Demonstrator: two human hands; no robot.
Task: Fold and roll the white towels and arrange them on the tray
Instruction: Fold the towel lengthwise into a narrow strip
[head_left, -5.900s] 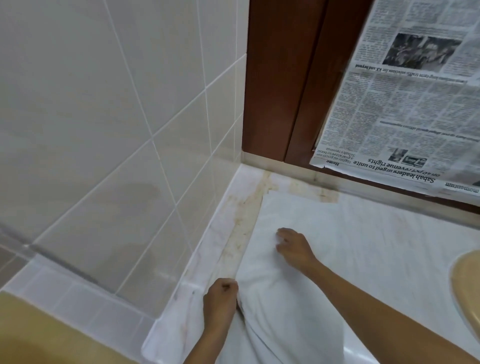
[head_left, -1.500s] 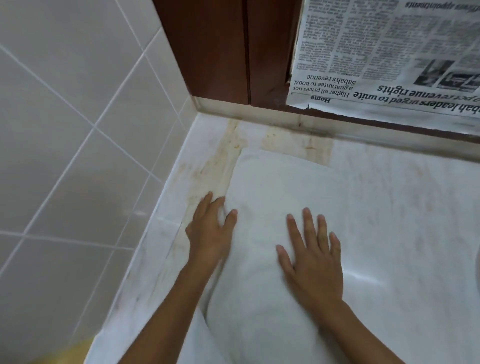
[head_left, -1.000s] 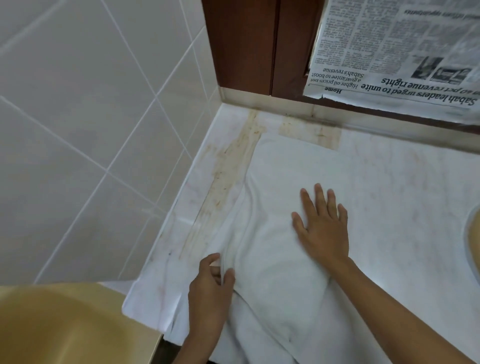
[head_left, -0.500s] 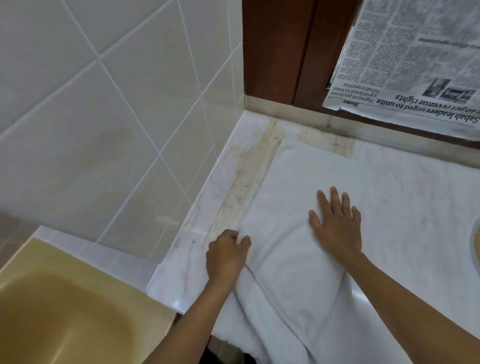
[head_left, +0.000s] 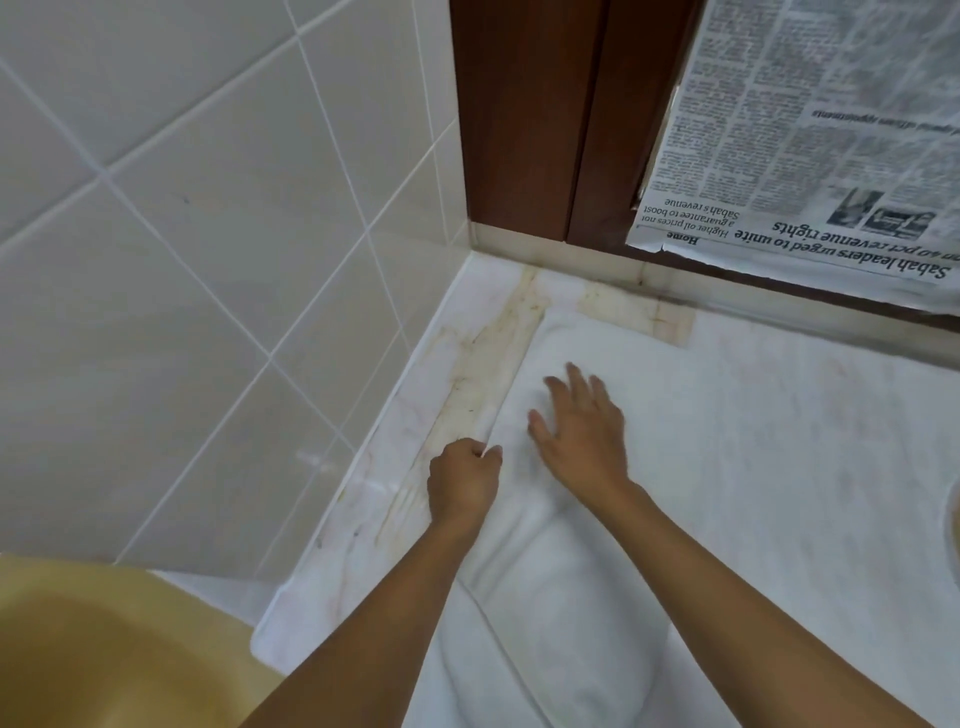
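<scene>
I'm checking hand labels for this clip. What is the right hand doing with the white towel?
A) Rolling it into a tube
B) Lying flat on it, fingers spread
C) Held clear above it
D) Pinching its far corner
B: the right hand lies flat with fingers spread on the white towel, while the left hand grips the towel's left edge with curled fingers.

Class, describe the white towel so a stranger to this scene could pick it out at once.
Start at the corner where the tiled wall meets the dark wooden frame; the pale marble counter fills it. The white towel lies beside a brownish stained strip, the left hand gripping its edge, the right hand flat on it. Unlike the glossy stone, it is matte and creased.
</scene>
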